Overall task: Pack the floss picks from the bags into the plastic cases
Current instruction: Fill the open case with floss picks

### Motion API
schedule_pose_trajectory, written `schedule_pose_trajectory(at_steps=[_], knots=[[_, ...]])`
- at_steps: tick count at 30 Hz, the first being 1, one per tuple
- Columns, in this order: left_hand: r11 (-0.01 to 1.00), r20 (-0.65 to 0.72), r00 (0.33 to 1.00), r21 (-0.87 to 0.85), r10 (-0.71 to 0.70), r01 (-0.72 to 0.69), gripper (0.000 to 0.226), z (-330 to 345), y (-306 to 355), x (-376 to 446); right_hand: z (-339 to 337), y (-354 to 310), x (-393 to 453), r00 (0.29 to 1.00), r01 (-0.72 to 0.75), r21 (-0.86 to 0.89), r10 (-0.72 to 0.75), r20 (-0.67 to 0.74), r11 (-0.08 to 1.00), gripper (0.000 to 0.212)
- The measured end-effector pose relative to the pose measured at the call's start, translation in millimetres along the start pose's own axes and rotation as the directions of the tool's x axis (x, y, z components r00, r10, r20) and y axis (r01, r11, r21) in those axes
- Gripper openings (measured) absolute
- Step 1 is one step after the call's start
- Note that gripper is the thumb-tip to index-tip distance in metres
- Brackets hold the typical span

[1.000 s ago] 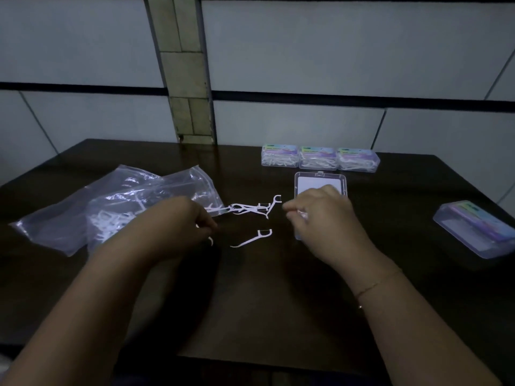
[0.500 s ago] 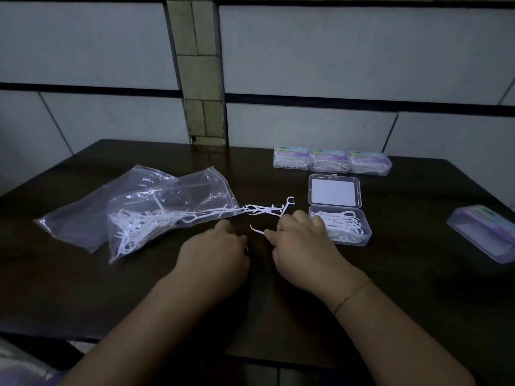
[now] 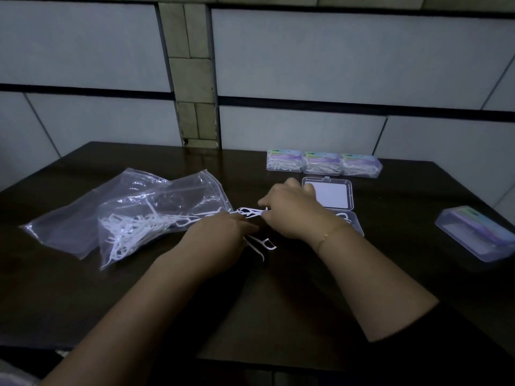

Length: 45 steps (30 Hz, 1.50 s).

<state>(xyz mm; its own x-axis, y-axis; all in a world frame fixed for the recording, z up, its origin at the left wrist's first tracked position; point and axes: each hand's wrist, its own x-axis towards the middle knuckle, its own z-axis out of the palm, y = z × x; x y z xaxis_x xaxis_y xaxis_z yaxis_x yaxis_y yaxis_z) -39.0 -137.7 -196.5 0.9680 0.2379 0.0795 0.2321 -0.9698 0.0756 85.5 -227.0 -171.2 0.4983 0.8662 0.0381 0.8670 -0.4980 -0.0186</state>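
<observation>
Fingertips of the right hand pinch loose floss picks at mid-frame; half a second ago it rested lower, near the open case, so another pickup has begun. The left hand curls round a few picks (heads poking out lower right). Most remain in the bag, left of centre. Three filled cases sit behind.

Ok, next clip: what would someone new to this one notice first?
Probably the two hands meeting mid-table: the right hand pinches loose floss picks spilling from the clear bags at left, while the left hand holds a few picks. Behind the right hand lies the open plastic case, and three filled cases line the far edge.
</observation>
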Motion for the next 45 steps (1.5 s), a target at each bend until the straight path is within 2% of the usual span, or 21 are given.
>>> schedule_pose_trajectory(at_steps=[5,8,11,14,17,20,23,29,32,35,38,41,45], knots=[[0.996,0.095,0.992,0.017,-0.085,0.084,0.023,-6.3,-3.1,9.5,9.2,-8.2,29.6,0.995,0.011,-0.079,-0.003,0.099,0.997,0.025],[0.992,0.168,0.978,0.028,-0.126,0.123,0.02,-13.3,-2.2,10.4,9.2,-11.9,40.7,0.99,-0.026,-0.107,0.041,0.137,0.994,0.023],[0.987,0.241,0.96,-0.042,-0.143,0.157,0.017,-20.6,-1.5,7.8,5.8,-13.9,45.7,0.965,-0.109,-0.06,0.12,0.232,0.992,0.018],[0.981,0.311,0.941,-0.093,-0.133,0.169,0.013,-25.1,0.9,3.8,5.5,-12.7,43.6,0.929,-0.145,-0.057,0.156,0.335,0.988,0.038],[0.98,0.342,0.932,-0.11,-0.12,0.167,0.009,-25.2,2.5,3.5,2.2,-12.2,37.8,0.936,-0.088,-0.086,0.112,0.334,0.992,0.045],[0.977,0.373,0.921,-0.123,-0.117,0.174,0.012,-25.7,1.7,3.5,-0.1,-11.6,32.3,0.951,-0.049,-0.063,0.065,0.301,0.997,0.034],[0.977,0.365,0.924,-0.127,-0.113,0.17,0.01,-26.4,2.5,2.4,0.7,-9.8,28.8,0.96,-0.041,-0.003,0.04,0.277,0.999,0.027],[0.972,0.331,0.935,-0.148,-0.127,0.184,0.01,-26.1,1.0,1.7,-31.6,6.5,14.3,0.974,-0.04,0.269,-0.022,0.225,0.962,0.026],[0.969,0.321,0.938,-0.159,-0.128,0.187,0.012,-24.4,-4.4,3.0,-45.5,22.5,6.6,0.98,-0.08,0.382,0.003,0.2,0.921,0.024],[0.962,0.323,0.939,-0.197,-0.119,0.19,0.012,-22.9,-7.8,4.1,-49.2,41.5,2.9,0.981,-0.127,0.387,0.058,0.186,0.913,0.013],[0.95,0.303,0.947,-0.249,-0.11,0.19,0.014,-21.1,-10.0,5.1,-51.7,58.4,-2.3,0.977,-0.163,0.37,0.097,0.19,0.915,0.021],[0.944,0.29,0.951,-0.273,-0.103,0.186,0.018,-19.3,-11.3,6.3,-49.0,69.5,-6.4,0.962,-0.193,0.283,0.124,0.242,0.94,0.018],[0.937,0.238,0.966,-0.303,-0.102,0.173,0.007,-19.3,-13.2,7.2,-39.2,78.1,-12.1,0.939,-0.209,0.188,0.144,0.312,0.959,0.021]])
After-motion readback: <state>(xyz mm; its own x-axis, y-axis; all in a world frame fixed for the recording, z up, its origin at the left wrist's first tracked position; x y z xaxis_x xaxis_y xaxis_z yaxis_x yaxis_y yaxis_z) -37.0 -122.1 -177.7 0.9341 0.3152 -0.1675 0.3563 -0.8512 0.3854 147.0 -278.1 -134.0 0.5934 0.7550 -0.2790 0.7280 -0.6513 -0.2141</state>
